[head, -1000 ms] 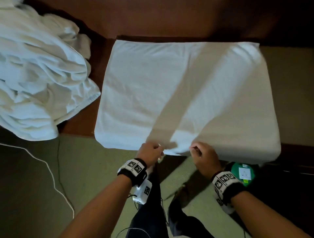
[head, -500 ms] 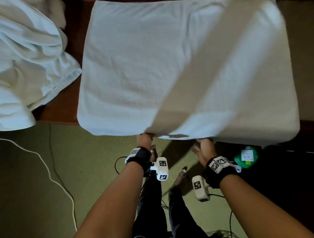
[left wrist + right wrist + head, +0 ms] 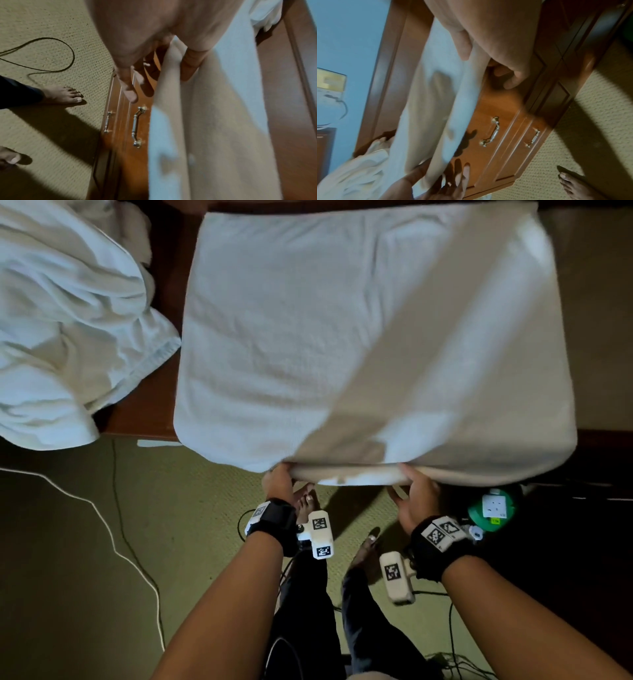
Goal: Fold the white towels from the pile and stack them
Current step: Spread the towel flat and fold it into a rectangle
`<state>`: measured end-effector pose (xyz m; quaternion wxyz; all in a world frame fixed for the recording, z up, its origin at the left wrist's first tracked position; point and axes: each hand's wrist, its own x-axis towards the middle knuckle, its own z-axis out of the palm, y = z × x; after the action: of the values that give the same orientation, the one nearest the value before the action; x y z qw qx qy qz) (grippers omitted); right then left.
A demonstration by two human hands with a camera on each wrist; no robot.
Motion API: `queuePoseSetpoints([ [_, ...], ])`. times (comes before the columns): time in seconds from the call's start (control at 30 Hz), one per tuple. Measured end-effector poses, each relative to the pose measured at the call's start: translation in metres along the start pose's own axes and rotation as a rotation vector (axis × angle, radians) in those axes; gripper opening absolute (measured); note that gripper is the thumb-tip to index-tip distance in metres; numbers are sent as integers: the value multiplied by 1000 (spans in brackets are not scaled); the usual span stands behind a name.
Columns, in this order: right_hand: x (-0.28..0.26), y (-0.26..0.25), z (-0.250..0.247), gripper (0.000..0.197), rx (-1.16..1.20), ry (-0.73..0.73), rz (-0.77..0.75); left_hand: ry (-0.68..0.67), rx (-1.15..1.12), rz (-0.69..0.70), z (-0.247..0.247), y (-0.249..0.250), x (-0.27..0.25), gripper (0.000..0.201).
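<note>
A white towel [image 3: 342,337] lies spread flat on a brown wooden dresser top [image 3: 144,419], its near edge hanging over the front. My left hand [image 3: 279,479] and right hand [image 3: 414,491] hold that near edge, a short way apart. In the left wrist view the thumb [image 3: 190,65] lies on top of the towel [image 3: 214,121] and the fingers [image 3: 128,86] reach beneath it. The right wrist view shows the thumb [image 3: 464,44] pressed onto the towel [image 3: 433,94] with the fingers [image 3: 510,77] curled below. A rumpled pile of white towels [image 3: 68,320] sits at the left.
The dresser front has drawers with brass handles [image 3: 136,129]. On the green carpet lie a white cable [image 3: 113,542], black cables and a green power socket [image 3: 491,508]. My bare feet [image 3: 306,501] stand close to the dresser.
Both hands slid apart along the near edge and turned, thumbs now on top and fingers under the hem. The head view has moved closer to the towel.
</note>
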<state>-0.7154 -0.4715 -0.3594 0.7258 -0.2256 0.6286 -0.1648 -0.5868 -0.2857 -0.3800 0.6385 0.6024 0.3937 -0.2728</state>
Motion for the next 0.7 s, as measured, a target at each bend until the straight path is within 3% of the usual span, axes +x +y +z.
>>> queuePoseSetpoints([
  [0.13, -40, -26, 8, 30, 64, -17, -35, -33, -75, 36, 2, 31, -48, 51],
  [0.23, -62, -55, 24, 37, 104, 1, -47, -92, -110, 83, 12, 63, -77, 24],
  [0.33, -78, -87, 42, 55, 143, -47, -62, -111, -166, 140, 28, 98, -95, 27],
  [0.5, -72, -145, 82, 23, 126, -58, -145, -179, -233, 205, 68, 161, -105, 30],
  [0.7, -50, -200, 154, 19, 110, -96, -191, -203, -232, 267, 122, 230, -74, 29],
])
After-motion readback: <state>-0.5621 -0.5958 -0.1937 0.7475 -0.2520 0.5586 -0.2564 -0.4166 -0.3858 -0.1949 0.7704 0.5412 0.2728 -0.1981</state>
